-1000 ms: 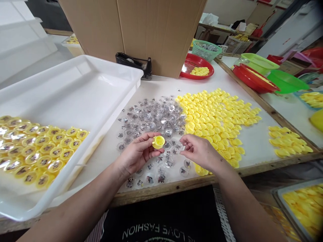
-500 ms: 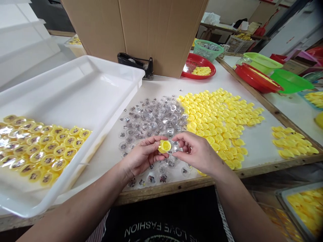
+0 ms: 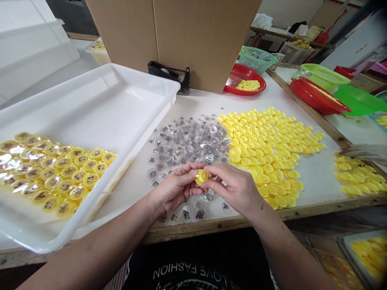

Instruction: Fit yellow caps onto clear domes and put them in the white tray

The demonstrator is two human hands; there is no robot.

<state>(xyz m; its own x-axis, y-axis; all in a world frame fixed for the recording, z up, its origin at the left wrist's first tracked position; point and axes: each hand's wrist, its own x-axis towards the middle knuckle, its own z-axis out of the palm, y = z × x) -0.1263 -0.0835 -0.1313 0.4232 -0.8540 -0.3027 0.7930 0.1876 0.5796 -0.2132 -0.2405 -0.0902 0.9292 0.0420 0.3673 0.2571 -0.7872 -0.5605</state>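
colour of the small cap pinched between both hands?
Yellow. The cap sits between the left hand and right hand; head view.

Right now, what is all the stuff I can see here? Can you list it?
Small yellow plastic cap: one, yellow, pinched between both hands.
Clear plastic domes: many, see-through, table middle.
Loose yellow plastic caps: many, yellow, right of the domes.
White plastic tray: one, white, left.
Finished yellow-and-clear pieces: many, in the tray.
Brown cardboard box: one, back.
Black tape dispenser: one, by the box.
Red round basket: one, back right.
Co-worker's hand: one, far right.
Left hand: holding the cap.
Right hand: fingers on the cap.
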